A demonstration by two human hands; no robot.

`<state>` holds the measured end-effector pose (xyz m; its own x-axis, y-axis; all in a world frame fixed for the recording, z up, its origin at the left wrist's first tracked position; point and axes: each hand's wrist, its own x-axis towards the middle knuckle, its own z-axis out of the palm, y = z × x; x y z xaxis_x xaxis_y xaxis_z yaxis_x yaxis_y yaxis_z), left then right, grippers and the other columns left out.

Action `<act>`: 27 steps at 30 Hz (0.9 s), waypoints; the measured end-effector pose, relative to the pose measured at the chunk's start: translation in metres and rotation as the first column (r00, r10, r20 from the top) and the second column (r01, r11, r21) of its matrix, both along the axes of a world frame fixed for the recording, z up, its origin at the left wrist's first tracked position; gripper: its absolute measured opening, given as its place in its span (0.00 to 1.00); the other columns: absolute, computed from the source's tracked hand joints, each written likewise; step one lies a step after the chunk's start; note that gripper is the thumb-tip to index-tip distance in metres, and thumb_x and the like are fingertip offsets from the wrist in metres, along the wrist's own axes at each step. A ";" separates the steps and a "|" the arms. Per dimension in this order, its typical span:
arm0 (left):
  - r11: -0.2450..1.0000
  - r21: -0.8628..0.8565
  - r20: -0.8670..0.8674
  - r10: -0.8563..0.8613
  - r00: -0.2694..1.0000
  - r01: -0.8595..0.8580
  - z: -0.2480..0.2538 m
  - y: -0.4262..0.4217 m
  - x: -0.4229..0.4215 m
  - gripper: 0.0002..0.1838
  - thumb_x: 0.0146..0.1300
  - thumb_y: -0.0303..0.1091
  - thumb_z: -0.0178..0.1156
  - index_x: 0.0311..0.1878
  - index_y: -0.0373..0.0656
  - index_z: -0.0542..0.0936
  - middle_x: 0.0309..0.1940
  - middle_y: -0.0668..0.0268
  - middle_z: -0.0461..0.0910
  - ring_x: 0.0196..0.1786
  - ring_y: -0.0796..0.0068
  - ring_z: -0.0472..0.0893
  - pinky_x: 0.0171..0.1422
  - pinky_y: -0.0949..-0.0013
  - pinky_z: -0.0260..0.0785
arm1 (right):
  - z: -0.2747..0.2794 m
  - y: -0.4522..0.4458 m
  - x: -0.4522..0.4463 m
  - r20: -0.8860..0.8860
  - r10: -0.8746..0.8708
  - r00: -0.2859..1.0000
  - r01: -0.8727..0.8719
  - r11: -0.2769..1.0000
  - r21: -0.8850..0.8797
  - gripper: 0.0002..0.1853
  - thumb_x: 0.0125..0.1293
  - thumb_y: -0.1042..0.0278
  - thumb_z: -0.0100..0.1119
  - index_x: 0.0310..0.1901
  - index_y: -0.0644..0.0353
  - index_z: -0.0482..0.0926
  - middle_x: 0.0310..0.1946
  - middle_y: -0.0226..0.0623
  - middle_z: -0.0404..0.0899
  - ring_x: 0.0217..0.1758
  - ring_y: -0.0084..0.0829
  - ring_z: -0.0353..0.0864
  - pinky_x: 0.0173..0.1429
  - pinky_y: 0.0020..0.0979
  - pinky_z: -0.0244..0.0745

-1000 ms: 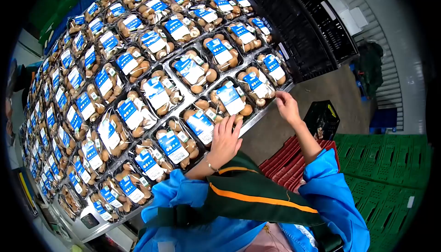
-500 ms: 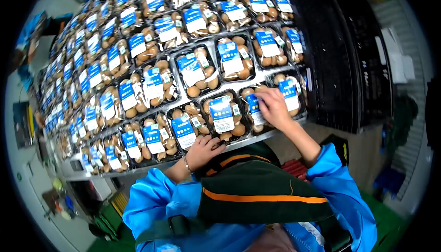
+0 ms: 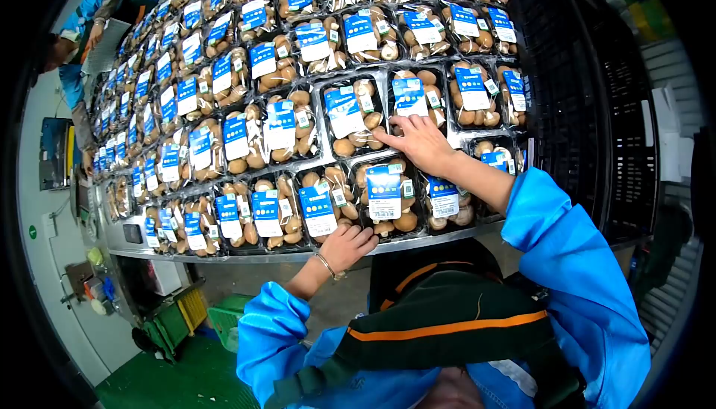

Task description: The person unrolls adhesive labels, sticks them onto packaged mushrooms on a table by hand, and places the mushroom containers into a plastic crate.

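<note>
Food-packing rm, produce packhouse type: rows of film-wrapped, labelled mushroom pkgs [image 3: 385, 194] on a lg metal tbl [image 3: 406, 244], blk plastic crates [image 3: 570, 103] at its R end, grn flr [image 3: 171, 375], wearer in blue w/ dk grn apron [image 3: 462, 301], plus blue-sleeved co-worker [image 3: 88, 8] at the tbl's far L.

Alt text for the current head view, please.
A person's right hand is over a mushroom pack, one of many in rows on a metal table; the left hand is at its near edge. Black crates stand at right.
</note>
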<state>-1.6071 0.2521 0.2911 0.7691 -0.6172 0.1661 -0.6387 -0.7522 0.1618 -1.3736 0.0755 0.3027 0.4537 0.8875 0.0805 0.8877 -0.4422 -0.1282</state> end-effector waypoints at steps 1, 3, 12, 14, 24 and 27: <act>1.000 -0.018 0.020 0.007 1.000 -0.007 0.002 0.001 0.002 0.17 0.53 0.34 0.52 0.48 0.50 0.74 0.41 0.72 0.72 0.39 0.76 0.70 0.43 0.73 0.62 | 0.000 -0.001 0.000 0.015 0.015 1.000 -0.015 1.000 0.000 0.26 0.59 0.73 0.48 0.60 0.38 0.68 0.56 0.38 0.68 0.51 0.39 0.69 0.53 0.37 0.63; 0.997 -0.076 0.022 -0.021 1.000 0.023 -0.005 0.002 0.007 0.17 0.52 0.33 0.52 0.48 0.49 0.74 0.41 0.71 0.72 0.39 0.75 0.70 0.42 0.73 0.63 | 0.001 -0.002 0.004 -0.009 0.031 0.999 -0.032 0.999 -0.035 0.27 0.58 0.72 0.51 0.60 0.38 0.68 0.54 0.37 0.69 0.50 0.39 0.69 0.52 0.37 0.64; 0.978 -0.200 -0.028 -0.066 0.997 0.059 0.030 0.010 -0.009 0.16 0.49 0.31 0.55 0.44 0.44 0.74 0.41 0.70 0.73 0.35 0.76 0.71 0.38 0.73 0.66 | 0.017 -0.041 -0.034 -0.243 -0.308 0.920 0.354 0.918 0.180 0.24 0.54 0.77 0.56 0.55 0.54 0.72 0.50 0.42 0.69 0.54 0.44 0.66 0.59 0.40 0.62; 0.981 -0.190 -0.074 -0.063 0.995 0.048 0.022 0.009 -0.017 0.17 0.50 0.31 0.54 0.46 0.45 0.73 0.42 0.69 0.72 0.37 0.74 0.71 0.41 0.71 0.65 | 0.005 -0.049 -0.052 -0.266 -0.412 0.871 0.457 0.880 0.133 0.22 0.54 0.77 0.56 0.53 0.55 0.73 0.53 0.42 0.68 0.57 0.43 0.64 0.61 0.42 0.59; 0.975 -0.223 -0.045 -0.026 0.999 0.015 -0.006 0.004 -0.014 0.14 0.51 0.31 0.54 0.43 0.49 0.72 0.36 0.70 0.70 0.36 0.73 0.72 0.39 0.71 0.67 | 0.025 -0.008 -0.026 -0.156 -0.216 0.964 0.235 0.966 0.112 0.27 0.51 0.73 0.60 0.56 0.48 0.71 0.55 0.38 0.67 0.58 0.43 0.65 0.61 0.42 0.59; 0.953 -0.299 -0.015 -0.056 0.998 0.049 -0.004 0.007 -0.011 0.14 0.50 0.31 0.54 0.42 0.49 0.73 0.35 0.71 0.71 0.33 0.75 0.72 0.34 0.73 0.69 | 0.012 0.011 -0.026 -0.097 -0.231 0.968 0.227 0.972 -0.058 0.30 0.50 0.72 0.62 0.59 0.46 0.68 0.57 0.38 0.64 0.59 0.41 0.64 0.61 0.41 0.60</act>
